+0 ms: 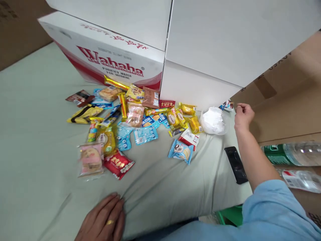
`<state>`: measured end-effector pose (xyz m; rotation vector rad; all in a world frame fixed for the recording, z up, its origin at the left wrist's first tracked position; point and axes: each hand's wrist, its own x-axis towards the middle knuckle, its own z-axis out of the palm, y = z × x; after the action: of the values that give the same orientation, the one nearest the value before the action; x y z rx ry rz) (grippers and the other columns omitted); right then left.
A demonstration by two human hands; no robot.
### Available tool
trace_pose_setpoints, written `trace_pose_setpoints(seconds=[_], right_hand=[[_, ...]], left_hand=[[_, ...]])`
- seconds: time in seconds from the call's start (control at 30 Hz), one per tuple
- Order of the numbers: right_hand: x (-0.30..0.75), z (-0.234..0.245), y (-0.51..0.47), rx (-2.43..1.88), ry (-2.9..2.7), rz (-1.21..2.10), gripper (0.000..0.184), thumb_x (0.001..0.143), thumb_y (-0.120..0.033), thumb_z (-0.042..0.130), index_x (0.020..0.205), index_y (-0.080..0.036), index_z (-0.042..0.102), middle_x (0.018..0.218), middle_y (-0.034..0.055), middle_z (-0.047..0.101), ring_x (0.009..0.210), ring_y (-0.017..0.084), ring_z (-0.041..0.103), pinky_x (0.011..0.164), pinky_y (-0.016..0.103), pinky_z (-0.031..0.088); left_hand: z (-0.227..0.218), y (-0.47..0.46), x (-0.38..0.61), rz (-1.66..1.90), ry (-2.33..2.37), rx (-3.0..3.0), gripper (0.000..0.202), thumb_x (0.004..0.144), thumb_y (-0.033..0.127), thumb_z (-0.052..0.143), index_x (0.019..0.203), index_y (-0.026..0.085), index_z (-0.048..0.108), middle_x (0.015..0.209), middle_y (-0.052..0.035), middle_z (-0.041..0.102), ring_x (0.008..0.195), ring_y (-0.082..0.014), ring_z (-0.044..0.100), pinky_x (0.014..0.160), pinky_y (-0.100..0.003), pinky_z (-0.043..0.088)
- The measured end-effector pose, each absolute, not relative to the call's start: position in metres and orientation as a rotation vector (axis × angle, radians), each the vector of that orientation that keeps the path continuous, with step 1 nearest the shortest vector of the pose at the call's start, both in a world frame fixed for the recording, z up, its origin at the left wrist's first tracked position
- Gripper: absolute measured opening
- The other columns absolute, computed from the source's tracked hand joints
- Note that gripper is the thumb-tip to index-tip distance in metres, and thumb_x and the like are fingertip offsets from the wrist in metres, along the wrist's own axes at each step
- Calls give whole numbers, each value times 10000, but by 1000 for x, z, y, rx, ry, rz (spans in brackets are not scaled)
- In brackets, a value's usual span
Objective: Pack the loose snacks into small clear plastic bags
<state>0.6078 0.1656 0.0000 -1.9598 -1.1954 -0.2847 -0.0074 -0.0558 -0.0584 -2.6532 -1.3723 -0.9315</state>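
My left hand [104,219] lies palm down on the pale green cloth [155,187] at the bottom, fingers stretched out and holding nothing visible. At the cloth's right edge, my right hand [243,117] has its fingers curled in. Close to those fingertips is a small blue and white packet [227,105]; whether they touch it I cannot tell. Left of this hand sits a white plastic bundle [213,120]. Wrapped snacks spread across the middle, among them a red packet [119,164], a pink-wrapped biscuit [91,158], a light-blue cake packet [180,150] and several yellow-wrapped cakes [195,124].
A white and red Wahaha water carton [112,63] and a plain white box [195,83] stand behind the snacks. A black phone [235,164] lies by my right forearm. Plastic bottles [301,154] and brown cardboard [281,100] are at the right.
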Motion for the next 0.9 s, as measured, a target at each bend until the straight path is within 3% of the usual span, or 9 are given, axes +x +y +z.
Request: trace_pose_setpoints(seconds=[0.07,0.17,0.3,0.5,0.6,0.7,0.9], right_hand=[[582,12,147,-1943,-1575,-147,331,926,-314,512,1166,-195,706,1084,91,724,934,221,671,828,341,540],[552,25,131,-2264,-1911,57,305,787,-318,698,1073,-239,767,1074,79,736,944,246,660,832,342,517],[527,38,127,-2524,-1790,-6,195,751,-321,705,895,-213,778,941,89,735,870,251,654,770,336,488],[515,63,106,-2199,-1300,227,268,656,-436,754,639,-184,666,553,-1,562,539,138,444,516,273,346],[509,68,88,-2082,-1190,303,326,670,-490,712,641,-172,643,515,-22,520,471,94,334,442,258,268],[502,71,77,-1993,-1113,325,337,587,-466,773,655,-160,649,535,-26,532,469,75,315,421,241,229],[449,81,49,-1669,-1002,318,399,624,-523,794,777,-201,615,655,-42,542,531,77,369,450,209,294]], left_hand=[[-55,-56,-5,-937,-1374,-2620,195,901,64,653,1082,135,655,1045,-137,725,1008,-294,696,879,-452,563],[-56,-58,-5,-955,-1343,-2606,199,896,50,654,1077,131,644,1043,-134,716,1031,-288,689,898,-442,569],[-61,-61,-6,-953,-1338,-2564,171,899,49,636,1046,136,642,1039,-123,712,1040,-275,679,912,-430,575],[-64,-66,-6,-984,-1399,-2518,150,905,56,583,992,132,678,999,-121,717,1026,-264,673,900,-425,581],[-65,-67,-6,-1008,-1417,-2524,169,897,56,571,972,146,693,985,-110,716,1017,-256,675,921,-423,575],[-65,-68,-6,-1026,-1432,-2548,184,889,55,566,967,157,698,976,-105,712,1015,-258,675,924,-423,573],[-62,-73,-8,-1459,-1477,-2509,169,919,88,567,991,177,691,993,-99,701,1039,-232,663,946,-394,560]])
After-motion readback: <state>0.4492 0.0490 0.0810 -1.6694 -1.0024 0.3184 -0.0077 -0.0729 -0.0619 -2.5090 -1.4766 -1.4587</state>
